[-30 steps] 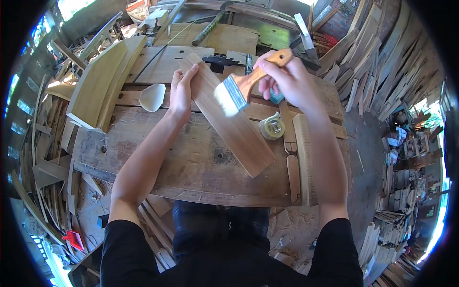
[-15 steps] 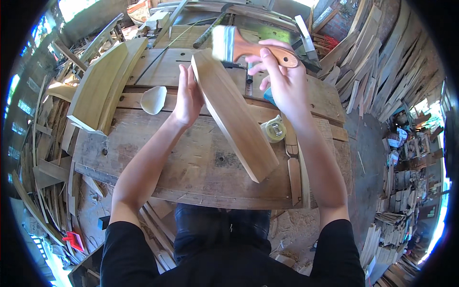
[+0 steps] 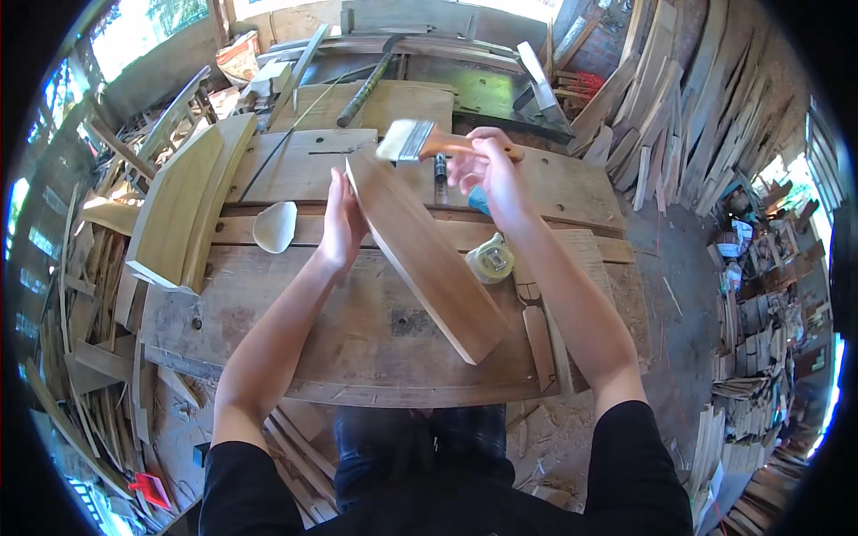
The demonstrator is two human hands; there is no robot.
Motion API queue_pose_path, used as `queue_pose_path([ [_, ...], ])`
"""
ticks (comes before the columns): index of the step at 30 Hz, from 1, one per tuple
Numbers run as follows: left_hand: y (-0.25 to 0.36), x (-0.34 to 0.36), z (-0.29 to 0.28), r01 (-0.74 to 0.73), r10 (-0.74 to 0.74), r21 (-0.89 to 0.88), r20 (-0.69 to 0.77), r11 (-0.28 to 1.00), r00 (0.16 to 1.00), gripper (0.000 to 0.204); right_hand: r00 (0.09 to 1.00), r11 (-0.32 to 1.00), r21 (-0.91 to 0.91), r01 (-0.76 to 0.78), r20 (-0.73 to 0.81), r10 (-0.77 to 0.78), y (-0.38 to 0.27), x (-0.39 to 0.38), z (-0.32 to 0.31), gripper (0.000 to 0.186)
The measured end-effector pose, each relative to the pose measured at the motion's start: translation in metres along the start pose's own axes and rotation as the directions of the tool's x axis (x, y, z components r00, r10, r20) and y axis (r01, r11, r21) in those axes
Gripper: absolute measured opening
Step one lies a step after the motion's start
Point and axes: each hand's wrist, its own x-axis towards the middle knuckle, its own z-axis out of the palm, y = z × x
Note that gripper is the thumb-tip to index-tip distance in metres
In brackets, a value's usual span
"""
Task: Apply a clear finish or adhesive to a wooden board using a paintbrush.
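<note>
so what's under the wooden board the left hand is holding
The worn workbench shows around the wooden board, with a small hole just left of the board's lower half. Whatever lies directly beneath is covered, as is part of the left hand.

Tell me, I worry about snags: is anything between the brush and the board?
Nothing visible is: the right hand holds the brush, its bristles near the far end of the board; whether they touch is unclear.

Smooth, matt wooden board (image 3: 427,257)

Free gap between left forearm (image 3: 284,335) and wooden board (image 3: 429,257), tape measure (image 3: 491,260) obstructing board's right
</note>
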Motion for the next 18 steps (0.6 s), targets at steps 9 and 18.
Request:
queue_pose_path([
  [9,0.004,0.004,-0.002,0.079,-0.072,0.046,-0.126,0.996,0.989,0.089,0.982,0.991,-0.108,-0.084,0.162,0.101,0.018,-0.024,0.027,0.025],
  [18,-0.002,0.007,-0.011,0.138,-0.137,-0.007,-0.14,0.99,0.981,0.095,0.75,0.521,-0.546,0.656,0.392,-0.533,0.025,-0.034,0.05,0.023],
])
